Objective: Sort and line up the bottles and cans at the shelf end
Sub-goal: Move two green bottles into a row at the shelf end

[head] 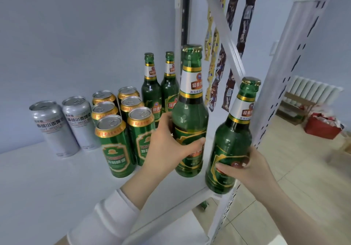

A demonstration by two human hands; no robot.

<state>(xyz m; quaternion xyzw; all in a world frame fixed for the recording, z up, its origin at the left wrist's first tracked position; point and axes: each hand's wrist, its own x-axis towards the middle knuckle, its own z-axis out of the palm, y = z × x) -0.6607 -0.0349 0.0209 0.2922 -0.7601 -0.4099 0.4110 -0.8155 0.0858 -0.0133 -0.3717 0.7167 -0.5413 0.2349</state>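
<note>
My left hand [167, 146] grips the upright bottle [190, 115], my right hand [247, 167] the tilted bottle [230, 140]. At 4 o'clock, its base overhangs the shelf [47, 184] and could slip off.

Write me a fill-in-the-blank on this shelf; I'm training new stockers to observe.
1. The silver cans number ____.
2. The green cans stand in two lines of ____ each.
3. The left hand and right hand each grip a green bottle; ____ more stand behind, unheld.
Missing words: two; three; two.
</note>
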